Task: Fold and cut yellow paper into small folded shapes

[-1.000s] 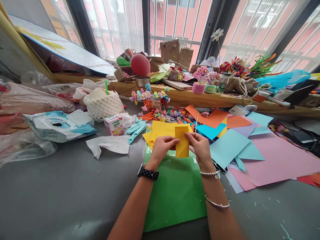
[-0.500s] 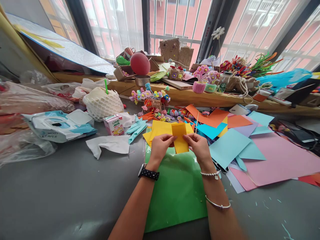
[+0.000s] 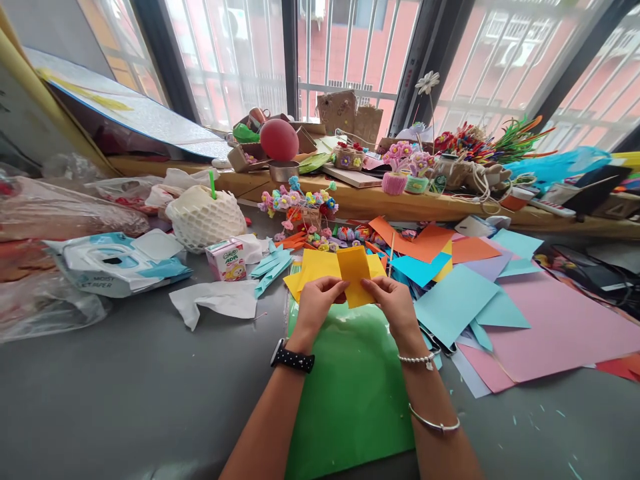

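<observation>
A small folded yellow paper point(image 3: 355, 272) is held upright between my two hands, above a green plastic sheet point(image 3: 353, 393). My left hand point(image 3: 320, 297) pinches its left edge low down, thumb and fingers closed. On the opposite edge my right hand point(image 3: 393, 300) grips it the same way. Just behind the hands lie more yellow paper sheets point(image 3: 320, 265) at the far end of the green sheet. Light blue folded paper strips point(image 3: 271, 267) rest to the left of them.
Orange point(image 3: 425, 240), light blue point(image 3: 457, 303) and pink paper point(image 3: 565, 327) lie on the right. At left are a tissue point(image 3: 217, 300), a small pink box point(image 3: 226, 260), a wipes pack point(image 3: 115, 263) and a netted coconut point(image 3: 205, 217). Behind stand pipe-cleaner flowers point(image 3: 300, 200).
Both hands have slid lower along the sides of the yellow paper, still gripping it. The view has tipped slightly upward, so the table things sit a little lower.
</observation>
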Motion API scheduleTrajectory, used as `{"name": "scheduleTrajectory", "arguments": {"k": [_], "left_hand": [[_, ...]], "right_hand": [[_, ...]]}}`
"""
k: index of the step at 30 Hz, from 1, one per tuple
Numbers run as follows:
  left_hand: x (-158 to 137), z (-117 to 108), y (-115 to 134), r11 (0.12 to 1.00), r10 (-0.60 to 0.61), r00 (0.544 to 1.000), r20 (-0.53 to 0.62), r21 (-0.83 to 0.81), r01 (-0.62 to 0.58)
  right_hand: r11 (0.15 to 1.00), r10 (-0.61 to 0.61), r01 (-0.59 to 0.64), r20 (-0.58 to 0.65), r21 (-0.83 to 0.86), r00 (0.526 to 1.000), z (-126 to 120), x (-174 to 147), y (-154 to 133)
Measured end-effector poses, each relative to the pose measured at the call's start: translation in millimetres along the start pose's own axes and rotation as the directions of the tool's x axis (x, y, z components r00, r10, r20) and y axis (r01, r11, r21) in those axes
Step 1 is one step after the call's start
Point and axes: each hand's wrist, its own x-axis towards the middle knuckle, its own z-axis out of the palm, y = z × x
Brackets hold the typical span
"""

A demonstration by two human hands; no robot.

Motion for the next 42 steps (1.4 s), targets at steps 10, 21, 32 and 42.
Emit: {"name": "scheduleTrajectory", "arguments": {"k": [10, 21, 32, 42], "left_hand": [[-2, -1, 7, 0.994, -0.050, 0.999, -0.019, -0.100, 0.048], [0, -12, 9, 0.958, 0.200, 0.980, 0.023, 0.206, -0.200], [-7, -20, 21, 0.602, 0.198, 0.941, 0.275, 0.723, -0.338], [-6, -19, 19, 0.635, 0.266, 0.947, 0.180, 0.706, -0.313]], "right_hand": [[0.998, -0.029, 0.027, 0.037, 0.061, 0.999, -4, 1, -2], [0.960, -0.097, 0.134, 0.160, -0.244, 0.982, -8, -5, -10], [0.796, -0.196, 0.379, 0.392, -0.472, 0.899, 1, -11, -15], [0.741, -0.257, 0.308, 0.171, -0.596, 0.951, -14, -2, -6]]}}
